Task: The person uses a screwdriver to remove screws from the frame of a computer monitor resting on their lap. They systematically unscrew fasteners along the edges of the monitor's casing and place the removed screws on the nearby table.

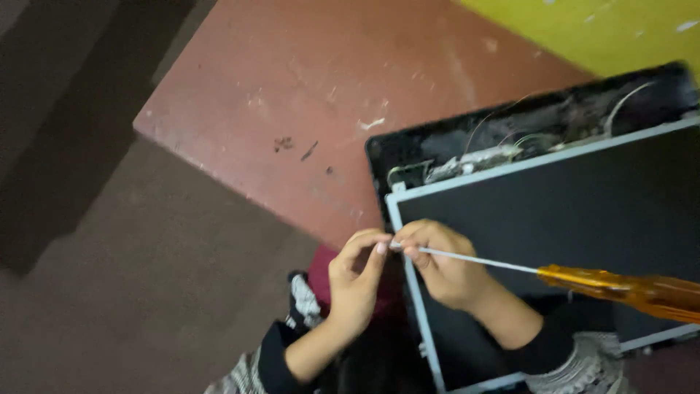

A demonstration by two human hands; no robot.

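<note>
Nearest, the left hand [355,281] curls its fingers [379,252] pressed together against the right hand [441,263], whose fingers pinch the thin metal shaft of a screwdriver [583,281] with a translucent amber handle, its tip at the pale metal frame edge of a flat dark display panel [569,219]. The panel lies in a black plastic lid shell [510,120], where thin wires and a silvery strip show along the upper edge. Beyond spreads the worn, scratched reddish-brown surface [292,95], dull grey-brown floor [109,277] to the left, a yellow-green wall [598,29] farthest.
</note>
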